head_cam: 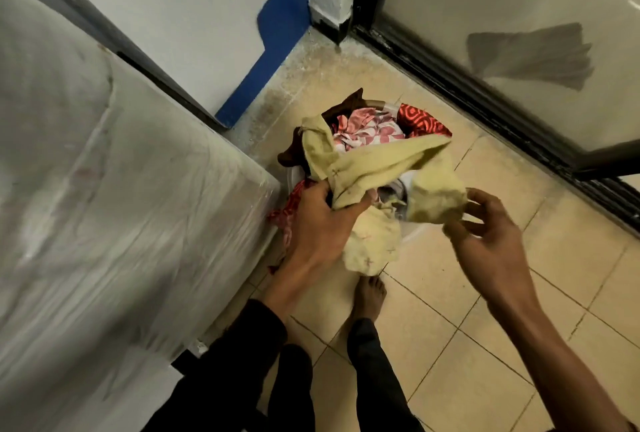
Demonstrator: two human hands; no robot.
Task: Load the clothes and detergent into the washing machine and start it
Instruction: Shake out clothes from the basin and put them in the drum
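A pale yellow cloth [363, 168] hangs over a white laundry basket [415, 232] on the tiled floor. My left hand [318, 223] grips the yellow cloth near its middle. My right hand [491, 241] is just right of the cloth's other bunched end, fingers spread, touching or nearly touching it. The basket also holds a pink-and-white patterned garment [367, 126], a red patterned cloth [422, 123] and a dark brown piece [349, 102]. The washing machine [104, 189], wrapped in clear plastic, fills the left side.
A white wall with a blue painted band [270, 50] stands behind the basket. A dark-framed frosted glass door [519, 50] runs along the right. My bare foot [370, 296] and dark trouser legs are below the basket. Beige floor tiles [485, 345] spread to the right.
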